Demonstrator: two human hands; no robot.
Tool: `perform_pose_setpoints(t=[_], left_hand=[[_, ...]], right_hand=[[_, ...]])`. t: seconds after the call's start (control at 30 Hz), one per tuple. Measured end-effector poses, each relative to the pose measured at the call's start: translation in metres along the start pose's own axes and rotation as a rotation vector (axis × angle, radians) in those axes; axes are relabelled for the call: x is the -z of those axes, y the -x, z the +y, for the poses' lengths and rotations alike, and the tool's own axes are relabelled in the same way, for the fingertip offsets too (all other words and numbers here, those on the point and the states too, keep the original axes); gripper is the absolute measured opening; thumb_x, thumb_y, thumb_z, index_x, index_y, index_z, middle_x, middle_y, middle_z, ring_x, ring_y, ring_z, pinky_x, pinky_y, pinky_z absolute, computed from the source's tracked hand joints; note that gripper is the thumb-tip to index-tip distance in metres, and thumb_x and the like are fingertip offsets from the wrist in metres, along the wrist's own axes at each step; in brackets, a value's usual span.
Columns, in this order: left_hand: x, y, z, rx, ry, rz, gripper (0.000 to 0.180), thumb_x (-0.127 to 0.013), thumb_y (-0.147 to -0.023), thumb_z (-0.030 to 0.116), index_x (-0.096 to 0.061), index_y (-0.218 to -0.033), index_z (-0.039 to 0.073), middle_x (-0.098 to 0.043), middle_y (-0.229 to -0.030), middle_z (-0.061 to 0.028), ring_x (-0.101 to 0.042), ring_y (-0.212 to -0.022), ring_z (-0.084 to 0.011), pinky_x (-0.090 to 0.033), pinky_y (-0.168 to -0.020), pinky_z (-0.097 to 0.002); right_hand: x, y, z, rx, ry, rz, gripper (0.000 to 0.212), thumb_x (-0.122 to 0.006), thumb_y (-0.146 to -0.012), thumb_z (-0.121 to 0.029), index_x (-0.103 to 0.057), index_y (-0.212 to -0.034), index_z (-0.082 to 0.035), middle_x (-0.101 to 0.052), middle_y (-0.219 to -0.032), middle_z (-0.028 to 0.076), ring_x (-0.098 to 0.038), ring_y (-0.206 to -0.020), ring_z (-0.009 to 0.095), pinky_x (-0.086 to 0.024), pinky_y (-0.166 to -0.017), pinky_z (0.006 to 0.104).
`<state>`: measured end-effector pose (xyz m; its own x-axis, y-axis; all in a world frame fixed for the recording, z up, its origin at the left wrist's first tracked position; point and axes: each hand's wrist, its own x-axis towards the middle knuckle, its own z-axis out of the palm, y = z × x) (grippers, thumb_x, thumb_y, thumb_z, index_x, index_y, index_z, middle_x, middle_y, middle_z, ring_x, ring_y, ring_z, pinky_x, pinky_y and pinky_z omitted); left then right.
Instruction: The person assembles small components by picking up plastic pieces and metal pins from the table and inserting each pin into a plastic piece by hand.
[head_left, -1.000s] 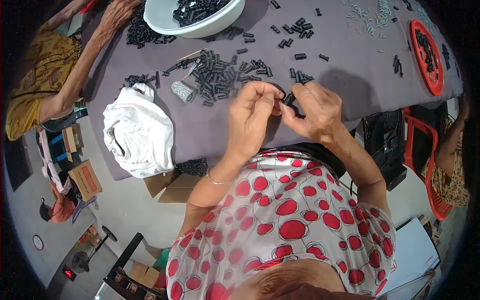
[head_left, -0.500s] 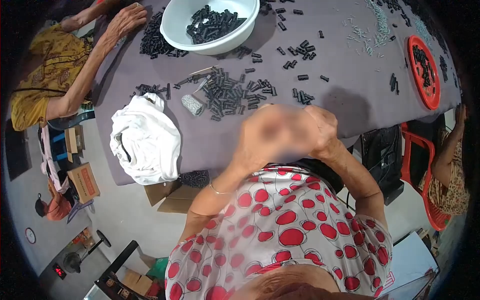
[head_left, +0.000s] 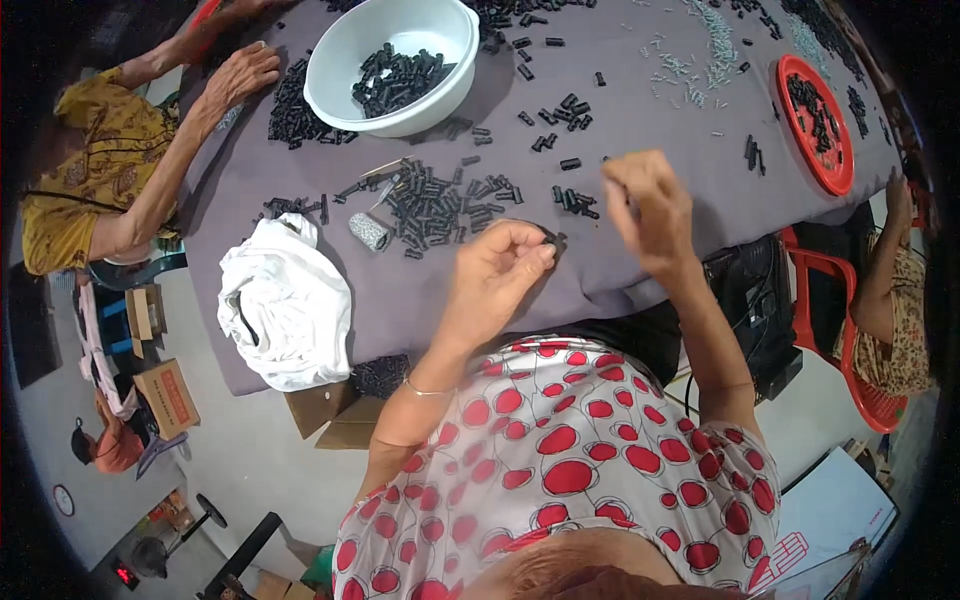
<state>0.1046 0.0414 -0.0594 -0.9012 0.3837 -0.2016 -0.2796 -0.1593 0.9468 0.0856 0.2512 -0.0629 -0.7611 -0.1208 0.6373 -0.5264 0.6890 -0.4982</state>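
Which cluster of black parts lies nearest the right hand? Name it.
The small cluster just left of the right hand, between it and the large pile; the others lie farther off.

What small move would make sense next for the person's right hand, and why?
I'd suggest lowering the right hand to the small cluster of short black tube-shaped pieces beside it, perhaps to take one. That hand is close to the cluster and apart from the left hand, which pinches a small dark piece. Whether the right hand holds anything is unclear.
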Motion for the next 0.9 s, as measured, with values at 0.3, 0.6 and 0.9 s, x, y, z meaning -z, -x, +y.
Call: perform_pose_setpoints(t=[0.3, 0.6, 0.9], left_hand=[[0.025, -0.015, 0.058, -0.433, -0.586, 0.353, 0.009, -0.065, -0.081, 0.002, -0.062, -0.088, -0.002, -0.061, -0.083, -0.0050, -0.057, -0.074, -0.0102, -0.047, -0.067, -0.0236], [0.081, -0.082, 0.092, -0.764, -1.211, 0.636, 0.016, -0.069, -0.079, 0.016, -0.067, -0.089, 0.004, -0.063, -0.082, -0.0068, -0.056, -0.077, -0.0220, -0.045, -0.072, -0.0343], [0.018, -0.036, 0.065, -0.563, -0.748, 0.387, 0.014, -0.066, -0.078, 0.005, -0.065, -0.091, 0.001, -0.062, -0.088, -0.0084, -0.059, -0.078, -0.0163, -0.046, -0.066, -0.0271]], right_hand=[[0.011, -0.009, 0.015, -0.134, 0.067, -0.074, 0.016, -0.062, -0.072, -0.001, -0.060, -0.088, -0.005, -0.054, -0.084, 0.009, -0.055, -0.075, 0.028, -0.044, -0.064, 0.0362], [-0.012, -0.024, 0.008, 0.011, 0.228, -0.233, 0.016, -0.065, -0.070, -0.007, -0.062, -0.086, -0.008, -0.054, -0.086, 0.003, -0.052, -0.080, 0.021, -0.038, -0.069, 0.0350], [-0.002, -0.011, -0.011, -0.165, -0.156, -0.055, 0.019, -0.069, -0.065, -0.005, -0.061, -0.082, -0.008, -0.058, -0.083, 0.003, -0.054, -0.075, 0.021, -0.039, -0.069, 0.0338]])
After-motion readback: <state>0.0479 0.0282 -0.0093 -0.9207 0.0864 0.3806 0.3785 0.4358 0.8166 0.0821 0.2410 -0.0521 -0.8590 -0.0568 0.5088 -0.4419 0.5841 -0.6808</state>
